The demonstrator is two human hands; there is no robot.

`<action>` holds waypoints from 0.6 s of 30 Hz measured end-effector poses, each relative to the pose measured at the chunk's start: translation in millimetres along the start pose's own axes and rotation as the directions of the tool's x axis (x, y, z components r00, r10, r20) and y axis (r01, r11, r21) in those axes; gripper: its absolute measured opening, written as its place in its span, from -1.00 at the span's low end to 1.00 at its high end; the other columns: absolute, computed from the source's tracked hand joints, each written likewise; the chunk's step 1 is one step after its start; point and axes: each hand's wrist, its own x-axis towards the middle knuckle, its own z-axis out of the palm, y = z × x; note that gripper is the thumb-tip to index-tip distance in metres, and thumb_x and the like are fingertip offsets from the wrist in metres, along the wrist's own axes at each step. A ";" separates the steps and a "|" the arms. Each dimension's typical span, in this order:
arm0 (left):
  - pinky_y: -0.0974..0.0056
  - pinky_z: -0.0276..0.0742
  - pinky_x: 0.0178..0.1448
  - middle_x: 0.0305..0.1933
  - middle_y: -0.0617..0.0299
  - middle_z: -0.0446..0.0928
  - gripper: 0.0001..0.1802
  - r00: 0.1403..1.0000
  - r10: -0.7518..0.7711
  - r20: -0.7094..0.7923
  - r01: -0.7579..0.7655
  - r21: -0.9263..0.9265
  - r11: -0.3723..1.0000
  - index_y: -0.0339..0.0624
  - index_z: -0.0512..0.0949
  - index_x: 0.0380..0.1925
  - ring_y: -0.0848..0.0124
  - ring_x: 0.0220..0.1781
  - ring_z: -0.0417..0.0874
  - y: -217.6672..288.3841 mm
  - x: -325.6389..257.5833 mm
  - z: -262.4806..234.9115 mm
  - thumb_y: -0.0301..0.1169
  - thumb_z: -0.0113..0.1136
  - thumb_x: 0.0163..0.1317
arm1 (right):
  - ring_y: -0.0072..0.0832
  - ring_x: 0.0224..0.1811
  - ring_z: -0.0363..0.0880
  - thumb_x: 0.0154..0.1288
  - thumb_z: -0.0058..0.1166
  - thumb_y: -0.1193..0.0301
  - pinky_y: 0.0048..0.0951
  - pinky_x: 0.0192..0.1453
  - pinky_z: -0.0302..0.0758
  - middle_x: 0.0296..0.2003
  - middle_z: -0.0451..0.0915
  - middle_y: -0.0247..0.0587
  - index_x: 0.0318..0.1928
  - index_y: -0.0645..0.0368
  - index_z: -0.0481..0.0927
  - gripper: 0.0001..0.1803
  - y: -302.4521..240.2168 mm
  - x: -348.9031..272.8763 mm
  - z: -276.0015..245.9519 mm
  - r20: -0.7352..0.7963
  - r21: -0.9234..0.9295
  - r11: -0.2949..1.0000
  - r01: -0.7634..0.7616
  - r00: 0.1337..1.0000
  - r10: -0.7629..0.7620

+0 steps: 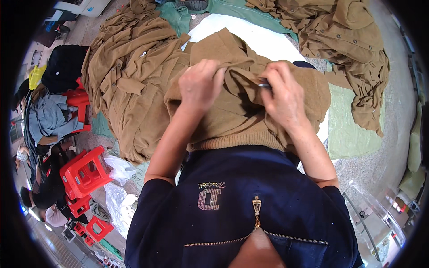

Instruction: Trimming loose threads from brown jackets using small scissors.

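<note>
A brown knit garment (210, 125) lies across my lap, its ribbed band (239, 141) nearest my body. My left hand (199, 85) is closed on a raised fold of it, left of the middle. Just to the right, my right hand (283, 93) is closed around a small metal tool (264, 84). Only a short shiny part of that tool shows, so its exact kind cannot be made out. Between the two hands the cloth is lifted and opens into a dark fold. Whether my right fingers also pinch the cloth is hidden.
Piles of brown garments lie at the left (134, 89) and far right (344, 40), the latter with buttons. White sheeting (250, 31) and green sheeting (355, 129) cover parts of the floor. Red plastic stools (87, 172), clear plastic bags (117, 201) and dark clothing (65, 67) stand or lie leftward.
</note>
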 end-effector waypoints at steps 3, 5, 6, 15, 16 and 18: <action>0.21 0.42 -0.12 -0.44 0.21 0.53 -0.80 0.887 -0.144 0.438 0.205 -0.094 0.974 -0.14 0.60 -0.45 0.25 -0.27 0.52 -22.9 -2.3 -37.8 -0.26 0.33 0.12 | -0.32 -0.23 0.59 0.04 0.16 0.62 -0.32 -0.28 0.55 -0.30 0.51 -0.24 -0.31 0.20 0.48 -0.82 28.9 -17.6 -23.8 0.036 -0.047 0.997 -0.056 0.998 0.057; 0.19 0.36 -0.01 -0.39 0.24 0.55 -0.85 0.861 -0.114 0.495 0.244 -0.205 0.948 -0.17 0.62 -0.41 0.29 -0.18 0.48 -59.4 -11.0 -48.1 -0.34 0.34 0.10 | -0.26 -0.27 0.61 0.08 0.18 0.63 -0.34 -0.21 0.55 -0.35 0.57 -0.19 -0.24 0.25 0.54 -0.80 36.6 -25.0 -36.3 0.102 0.158 0.936 -0.314 0.948 0.301; 0.20 0.35 -0.01 -0.38 0.25 0.55 -0.87 0.869 -0.113 0.481 0.245 -0.220 0.944 -0.18 0.62 -0.41 0.29 -0.20 0.48 -69.9 -13.7 -52.8 -0.38 0.34 0.10 | -0.23 -0.29 0.62 0.08 0.18 0.64 -0.35 -0.19 0.54 -0.34 0.58 -0.16 -0.21 0.26 0.55 -0.78 36.8 -25.6 -40.3 0.120 0.248 0.864 -0.438 0.899 0.421; 0.51 0.30 -0.10 -0.25 0.41 0.44 -0.89 0.764 -0.096 0.638 0.613 -0.670 0.419 -0.21 0.49 -0.29 0.64 -0.20 0.39 -27.0 20.6 -92.0 -0.43 0.05 0.43 | -0.25 -0.27 0.56 -0.17 0.16 0.70 -0.32 -0.28 0.51 -0.25 0.53 -0.17 -0.31 0.20 0.61 -0.69 11.7 6.2 -42.7 -0.241 0.000 0.956 0.295 0.927 -0.286; 0.52 0.31 -0.12 -0.26 0.40 0.44 -0.89 0.772 -0.068 0.632 0.613 -0.711 0.344 -0.21 0.49 -0.29 0.63 -0.22 0.39 -13.7 25.1 -92.6 -0.44 0.05 0.42 | -0.26 -0.27 0.56 -0.17 0.18 0.68 -0.33 -0.30 0.52 -0.25 0.54 -0.18 -0.30 0.19 0.62 -0.70 -2.7 10.5 -38.0 -0.266 0.091 0.904 0.418 0.885 -0.383; 0.56 0.25 -0.28 -0.36 0.45 0.40 -0.89 0.728 0.024 0.686 0.681 -0.726 0.099 -0.21 0.49 -0.32 0.70 -0.37 0.34 16.0 34.6 -92.3 -0.43 0.09 0.40 | -0.31 -0.33 0.56 -0.16 0.23 0.61 -0.41 -0.37 0.53 -0.29 0.54 -0.20 -0.31 0.21 0.62 -0.73 -18.8 16.0 -24.2 -0.296 0.204 0.829 0.521 0.840 -0.455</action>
